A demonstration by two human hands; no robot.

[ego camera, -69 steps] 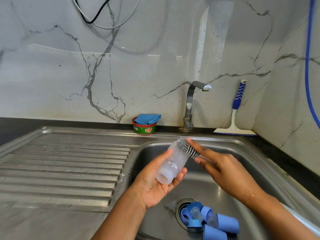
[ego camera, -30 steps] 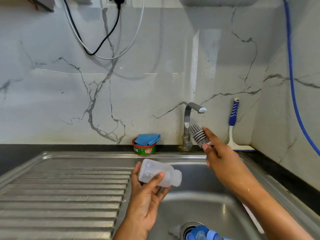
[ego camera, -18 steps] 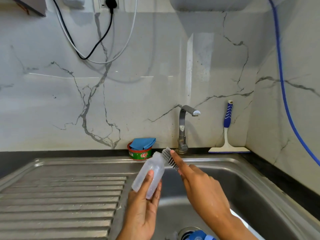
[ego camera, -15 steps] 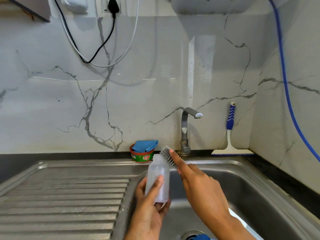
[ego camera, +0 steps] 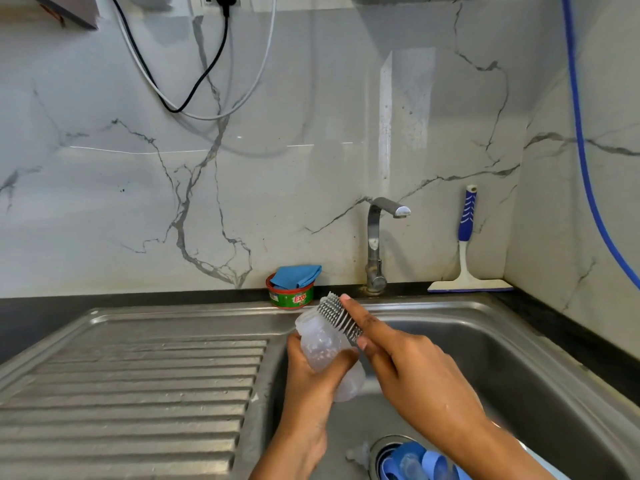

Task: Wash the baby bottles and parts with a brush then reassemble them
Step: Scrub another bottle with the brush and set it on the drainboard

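Status: washing stage, early to middle by my judgement. One clear bottle (ego camera: pixel 325 344) is under the brush (ego camera: pixel 337 318) above the left side of the sink (ego camera: pixel 519 358). It is tilted, with its upper end toward the draining board (ego camera: pixel 138 393). Which end is the mouth cannot be told. The grey ribbed brush head lies against the bottle's outer wall near the upper end, so this looks like work on the outside rather than the inside.

Outstanding: several blue parts (ego camera: pixel 426 462) lie heaped over the drain at the bottom of the sink, with a small clear teat (ego camera: pixel 356 455) just beside them. Whether they have been washed cannot be told. Nothing in view is reassembled, so that whole stage is judged to be ahead. No water is seen at the tap (ego camera: pixel 375 244).

Left hand (ego camera: pixel 311 372): fingers (ego camera: pixel 294 344) wrapped closely round the middle of the bottle, thumb across its front. Firm hold, no gap.

Right hand (ego camera: pixel 415 372): fingers (ego camera: pixel 360 317) closed narrowly on the brush. The forefinger runs straight along the back of the head, pressing it to the bottle. The handle is hidden in the palm.

Also noted: a soap tub (ego camera: pixel 291 296) with a blue cloth (ego camera: pixel 296 275) on top, on the dark surface behind the sink, and a squeegee (ego camera: pixel 465 258) leaning in the corner.
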